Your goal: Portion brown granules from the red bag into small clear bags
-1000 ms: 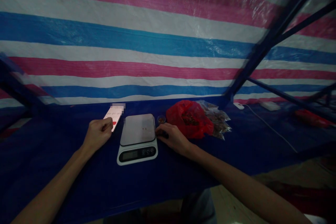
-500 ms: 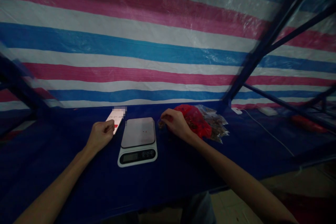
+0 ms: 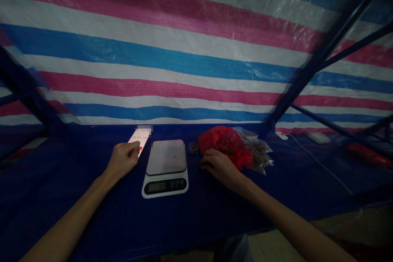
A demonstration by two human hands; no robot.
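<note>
My left hand is closed in a loose fist over the lower part of a lit phone that shows a timer. Whatever its fingers may hold is hidden. Right of it lies a white kitchen scale with tiny reddish-brown bits on its plate. A small clear cup with brown contents stands beside the scale. My right hand rests low, fingers bent but apart from the cup, with nothing seen in it. Behind it, partly covered, lies an open red plastic bag holding brown dried pieces.
Several clear packets of brown contents lie right of the red bag. A white cable crosses the blue tabletop on the right. Blue metal frame bars and a striped plastic sheet stand behind.
My right hand has left the small cup and drawn back to the right and nearer me, uncovering the cup. My left hand keeps its pose by the phone. The view has shifted slightly.
</note>
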